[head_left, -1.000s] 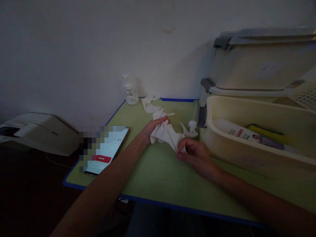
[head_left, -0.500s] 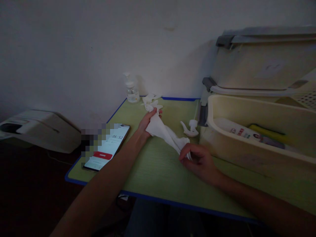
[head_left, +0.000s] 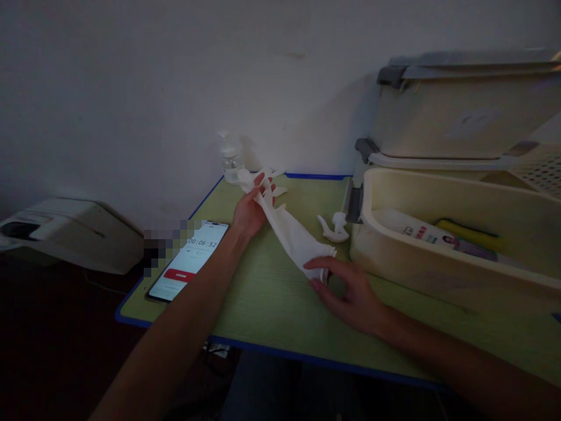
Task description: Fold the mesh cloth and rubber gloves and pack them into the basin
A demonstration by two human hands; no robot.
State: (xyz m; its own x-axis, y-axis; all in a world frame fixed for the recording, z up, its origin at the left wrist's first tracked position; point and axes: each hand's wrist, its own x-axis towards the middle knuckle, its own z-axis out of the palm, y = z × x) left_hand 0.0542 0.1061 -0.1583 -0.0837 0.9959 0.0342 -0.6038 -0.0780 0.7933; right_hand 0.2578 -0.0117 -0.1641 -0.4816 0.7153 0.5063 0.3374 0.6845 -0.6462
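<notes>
A thin white cloth (head_left: 293, 231) stretches at a slant between my two hands, above the green tabletop. My left hand (head_left: 252, 213) is palm up, its thumb and fingers closed on the far end, with a loose part of the cloth hanging past the fingers. The near end lies between the thumb and fingers of my right hand (head_left: 353, 295). A white spray trigger head (head_left: 335, 228) lies on the table beyond my right hand. Behind my left hand stands a clear pump bottle (head_left: 230, 164), partly hidden by the cloth.
A phone (head_left: 186, 263) showing a timer lies at the table's left. On the right, an open cream bin (head_left: 394, 257) holds a white printed packet (head_left: 421, 228) and something yellow (head_left: 468, 234). Another bin (head_left: 438, 117) is stacked above. A white box-like object (head_left: 79, 234) stands left of the table.
My left hand has turned palm up and moved slightly left and away, its fingers more raised. The cloth is spread wider near my right hand, which has shifted a little.
</notes>
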